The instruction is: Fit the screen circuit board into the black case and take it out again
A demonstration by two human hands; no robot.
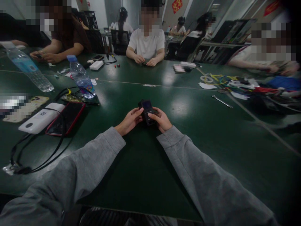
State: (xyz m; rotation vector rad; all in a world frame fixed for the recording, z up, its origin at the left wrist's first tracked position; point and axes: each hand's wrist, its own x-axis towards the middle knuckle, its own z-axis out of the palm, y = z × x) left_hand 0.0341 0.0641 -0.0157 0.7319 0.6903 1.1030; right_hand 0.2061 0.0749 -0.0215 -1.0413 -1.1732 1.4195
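Observation:
A small black device [147, 110] with a dark screen on top sits just above the green table [150, 163], in the middle of the view. My left hand [129, 121] grips its left side with curled fingers. My right hand [161, 119] clasps its right side, thumb on the front. Both arms are in grey sleeves.
At left lie a white power bank [41, 117], a red-edged phone [67, 117], black cables [35, 157] and two water bottles [81, 77]. A metal wrench [222, 101] and coloured wires [218, 78] lie at right. Several other people sit round the table's far side.

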